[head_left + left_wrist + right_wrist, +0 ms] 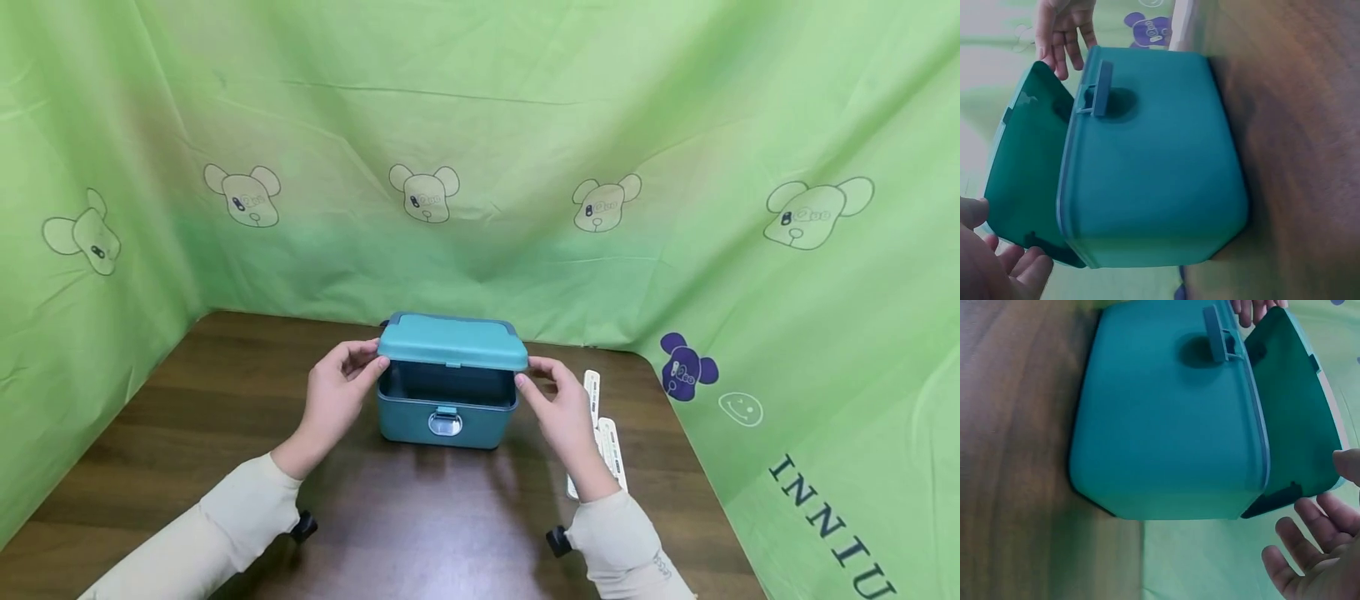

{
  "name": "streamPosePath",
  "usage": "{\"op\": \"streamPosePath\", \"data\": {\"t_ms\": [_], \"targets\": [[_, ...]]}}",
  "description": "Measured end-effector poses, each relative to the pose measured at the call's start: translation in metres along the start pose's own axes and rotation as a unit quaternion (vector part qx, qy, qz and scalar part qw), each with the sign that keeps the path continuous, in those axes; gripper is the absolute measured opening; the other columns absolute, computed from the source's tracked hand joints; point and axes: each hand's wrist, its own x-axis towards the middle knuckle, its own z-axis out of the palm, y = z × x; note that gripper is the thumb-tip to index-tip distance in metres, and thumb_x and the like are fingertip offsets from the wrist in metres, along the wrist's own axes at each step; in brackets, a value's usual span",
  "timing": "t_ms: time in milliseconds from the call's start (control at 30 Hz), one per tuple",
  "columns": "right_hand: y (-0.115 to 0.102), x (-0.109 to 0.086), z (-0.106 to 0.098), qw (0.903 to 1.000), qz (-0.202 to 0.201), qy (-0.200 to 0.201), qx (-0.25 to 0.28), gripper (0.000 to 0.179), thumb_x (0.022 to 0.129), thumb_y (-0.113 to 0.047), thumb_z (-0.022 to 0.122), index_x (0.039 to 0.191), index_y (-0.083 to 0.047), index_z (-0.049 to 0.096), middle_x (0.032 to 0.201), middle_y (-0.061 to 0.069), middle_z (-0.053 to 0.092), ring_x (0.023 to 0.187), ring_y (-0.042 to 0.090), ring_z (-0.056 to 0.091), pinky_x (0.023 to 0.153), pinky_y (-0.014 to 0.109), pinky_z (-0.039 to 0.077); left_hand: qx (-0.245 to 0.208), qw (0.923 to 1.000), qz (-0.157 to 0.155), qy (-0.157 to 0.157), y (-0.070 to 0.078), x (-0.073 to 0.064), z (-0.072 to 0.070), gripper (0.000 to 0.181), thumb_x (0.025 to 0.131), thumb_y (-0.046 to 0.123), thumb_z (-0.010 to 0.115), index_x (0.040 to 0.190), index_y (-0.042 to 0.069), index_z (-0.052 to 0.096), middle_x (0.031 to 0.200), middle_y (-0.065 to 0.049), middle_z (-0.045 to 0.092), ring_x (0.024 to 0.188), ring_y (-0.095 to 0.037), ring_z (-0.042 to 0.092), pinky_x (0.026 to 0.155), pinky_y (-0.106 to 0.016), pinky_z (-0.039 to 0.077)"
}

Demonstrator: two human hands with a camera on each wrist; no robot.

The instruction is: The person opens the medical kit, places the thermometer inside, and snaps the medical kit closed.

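A teal storage box (pixel 442 425) stands upright on the table, with its lid (pixel 453 340) raised partway at the front and tilted back. The dark interior shows through the gap. At the lid's left front corner, my left hand (pixel 341 387) pinches the edge between thumb and fingers. My right hand (pixel 561 406) pinches the opposite corner, its thumb (pixel 1349 464) at the front edge and the lower fingers spread beside the lid. A latch (pixel 1102 89) sits on the box's front wall, sticking out from the surface. The bottom of the box is hidden in the head view.
White printed strips or cards (pixel 611 450) lie on the wooden table (pixel 442 533) to the right, partly covered by my right hand and wrist. Green curtains (pixel 480 267) with bear prints hang behind the table and along both sides.
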Motion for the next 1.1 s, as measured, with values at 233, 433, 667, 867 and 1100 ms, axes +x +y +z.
{"op": "streamPosePath", "data": {"t_ms": [233, 433, 667, 867, 1100], "targets": [[-0.005, 0.022, -0.002, 0.9973, 0.003, -0.003, 0.073, 0.037, 0.098, -0.026, 0.072, 0.128, -0.005, 0.068, 0.122, 0.014, 0.069, 0.109, 0.015, 0.063, 0.090, 0.018, 0.050, 0.020, 0.9991, 0.029, 0.025, 0.012, 0.018, -0.002, 0.021, 0.094, 0.019, 0.077, 0.106, 0.002, 0.072, 0.119, -0.008, 0.075, 0.104, -0.016, 0.072, 0.091, -0.018, 0.056], [-0.007, 0.034, -0.005, 0.9957, -0.019, -0.010, 0.091, 0.036, 0.098, -0.018, 0.071, 0.130, -0.001, 0.064, 0.126, 0.017, 0.069, 0.113, 0.018, 0.062, 0.094, 0.021, 0.051, 0.037, 0.9982, 0.044, -0.016, 0.020, 0.032, -0.004, 0.025, 0.097, 0.014, 0.073, 0.119, 0.002, 0.070, 0.126, -0.010, 0.072, 0.111, -0.024, 0.070, 0.093, -0.015, 0.053], [-0.011, 0.046, -0.007, 0.9944, -0.027, -0.023, 0.099, 0.041, 0.099, -0.014, 0.070, 0.136, 0.000, 0.059, 0.133, 0.020, 0.064, 0.122, 0.030, 0.060, 0.096, 0.023, 0.050, 0.045, 0.9963, 0.048, -0.056, 0.025, 0.046, -0.006, 0.040, 0.097, 0.024, 0.073, 0.131, 0.003, 0.066, 0.134, -0.013, 0.067, 0.124, -0.032, 0.065, 0.106, -0.041, 0.052], [-0.032, 0.050, -0.011, 0.9958, -0.017, -0.026, 0.086, 0.042, 0.099, -0.006, 0.066, 0.137, 0.008, 0.056, 0.138, 0.027, 0.059, 0.124, 0.039, 0.057, 0.091, 0.021, 0.050, 0.055, 0.9950, 0.053, -0.064, 0.024, 0.059, -0.005, 0.047, 0.096, 0.031, 0.074, 0.135, 0.006, 0.065, 0.136, -0.012, 0.066, 0.128, -0.032, 0.062, 0.109, -0.050, 0.049], [-0.011, 0.067, -0.002, 0.9963, -0.048, -0.011, 0.071, 0.043, 0.099, -0.012, 0.068, 0.140, -0.004, 0.058, 0.137, 0.016, 0.063, 0.124, 0.034, 0.060, 0.101, 0.041, 0.049, 0.062, 0.9955, 0.052, -0.049, 0.018, 0.068, -0.003, 0.041, 0.099, 0.021, 0.070, 0.138, 0.009, 0.063, 0.139, -0.011, 0.064, 0.132, -0.028, 0.059, 0.112, -0.047, 0.046]]}}
